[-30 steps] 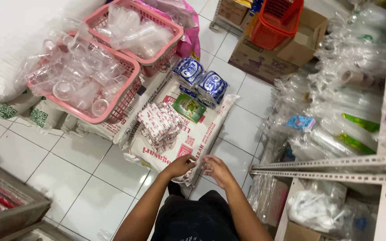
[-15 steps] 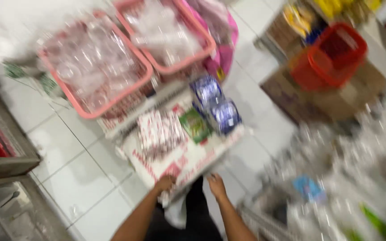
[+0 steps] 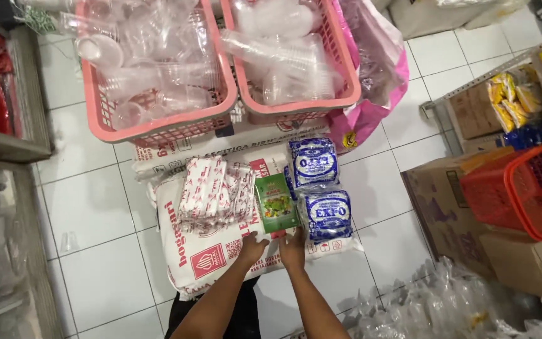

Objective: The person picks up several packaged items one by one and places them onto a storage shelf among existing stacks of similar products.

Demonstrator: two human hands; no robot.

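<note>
My left hand [image 3: 252, 248] and my right hand [image 3: 293, 248] rest side by side on a white printed sack [image 3: 202, 257] lying on the tiled floor. Their fingertips touch the lower edge of a green packet [image 3: 276, 202] on the sack, and neither hand grips anything. Two blue-and-white packets [image 3: 326, 215] lie just right of the green one, the right hand closest to them. A bundle of red-and-white wrappers [image 3: 214, 191] sits on the sack to the left.
Two pink baskets [image 3: 105, 122] [image 3: 346, 94] of clear plastic cups stand beyond the sack, beside a pink bag [image 3: 371, 119]. At right, a red basket [image 3: 528, 188] sits on cardboard boxes [image 3: 440, 207]. Clear plastic bags [image 3: 446, 301] crowd the lower right; a metal shelf [image 3: 7, 147] stands left.
Both hands have moved forward from the sack's near edge to the lower edge of the green packet. The view has swung, so the baskets now sit straight ahead.
</note>
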